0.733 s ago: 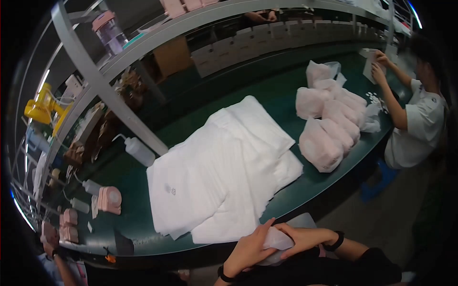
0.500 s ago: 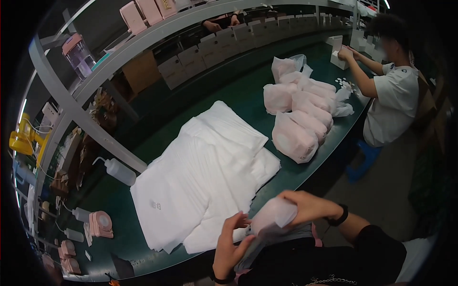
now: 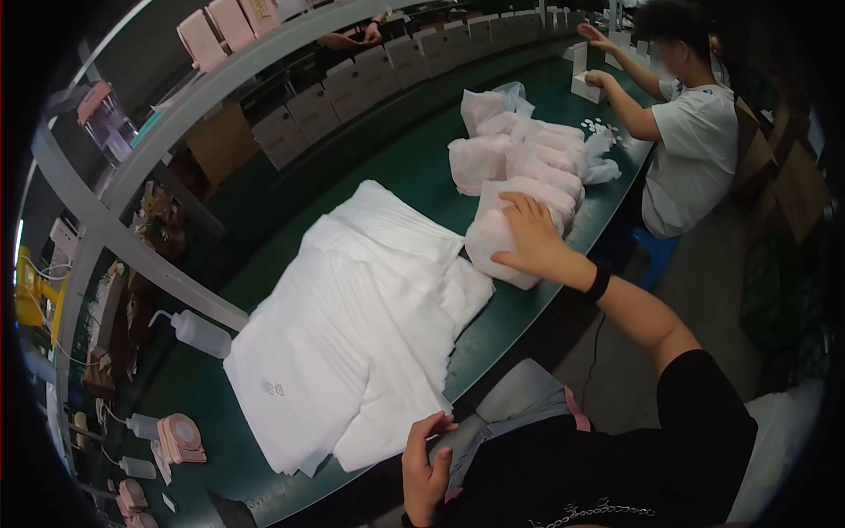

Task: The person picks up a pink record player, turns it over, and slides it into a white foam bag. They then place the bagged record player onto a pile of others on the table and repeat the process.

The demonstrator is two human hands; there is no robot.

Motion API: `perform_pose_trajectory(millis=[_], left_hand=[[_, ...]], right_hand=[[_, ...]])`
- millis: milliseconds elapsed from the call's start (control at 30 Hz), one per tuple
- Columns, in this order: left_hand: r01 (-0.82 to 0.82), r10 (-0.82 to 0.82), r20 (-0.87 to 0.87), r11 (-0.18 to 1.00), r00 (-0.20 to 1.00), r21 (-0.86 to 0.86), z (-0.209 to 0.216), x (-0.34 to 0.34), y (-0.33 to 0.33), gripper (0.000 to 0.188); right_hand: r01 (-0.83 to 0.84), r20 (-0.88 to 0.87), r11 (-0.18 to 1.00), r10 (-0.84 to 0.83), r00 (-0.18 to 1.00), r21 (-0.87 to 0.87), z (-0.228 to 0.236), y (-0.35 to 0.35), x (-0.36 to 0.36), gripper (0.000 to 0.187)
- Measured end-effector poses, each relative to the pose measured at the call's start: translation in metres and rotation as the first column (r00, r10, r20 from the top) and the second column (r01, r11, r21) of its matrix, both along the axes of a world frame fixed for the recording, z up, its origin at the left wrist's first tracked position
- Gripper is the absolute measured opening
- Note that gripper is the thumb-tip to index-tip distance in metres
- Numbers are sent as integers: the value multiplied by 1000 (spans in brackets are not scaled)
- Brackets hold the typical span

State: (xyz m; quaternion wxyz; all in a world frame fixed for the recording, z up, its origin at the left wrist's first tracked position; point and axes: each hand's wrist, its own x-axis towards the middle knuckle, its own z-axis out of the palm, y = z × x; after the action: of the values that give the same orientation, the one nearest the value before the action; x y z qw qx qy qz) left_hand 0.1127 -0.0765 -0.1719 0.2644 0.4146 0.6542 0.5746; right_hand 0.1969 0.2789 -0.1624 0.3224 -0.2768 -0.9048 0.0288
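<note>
My right hand [image 3: 539,242] reaches over the near end of a group of pink items in translucent white bags [image 3: 544,163]. Its thumb and fingers are spread around the nearest bagged pink item [image 3: 489,236], touching the plastic. The hand hides part of that bag. My left hand [image 3: 427,471] is empty by the table's near edge, with fingers apart and slightly bent. Just beyond it lies a big stack of thin white bags or sheets [image 3: 352,326], fanned out across the green table [image 3: 480,352].
A squeeze bottle [image 3: 201,333] stands left of the stack, near a grey shelf post [image 3: 167,255]. A pink device [image 3: 180,437] lies farther left. White boxes [image 3: 378,84] line the far side. On the right a co-worker [image 3: 691,150] handles a white box [image 3: 584,85].
My right hand has moved forward from near my body to the bagged group, taking the bagged pink item from between my hands. My left hand stays low, now empty. The view has shifted slightly.
</note>
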Motion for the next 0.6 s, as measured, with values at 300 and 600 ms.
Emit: perform_pose_trajectory(millis=[300,600], left_hand=[[42,-37,-161,999,986,32,-9,-26,-9,46],[-225,717,-503,656,482,720,71,-79,-71,31]], right_hand=[[108,58,993,-110,992,36,-6,47,-21,64],[-714,-644,694,588,490,90,109,-125,0,50]])
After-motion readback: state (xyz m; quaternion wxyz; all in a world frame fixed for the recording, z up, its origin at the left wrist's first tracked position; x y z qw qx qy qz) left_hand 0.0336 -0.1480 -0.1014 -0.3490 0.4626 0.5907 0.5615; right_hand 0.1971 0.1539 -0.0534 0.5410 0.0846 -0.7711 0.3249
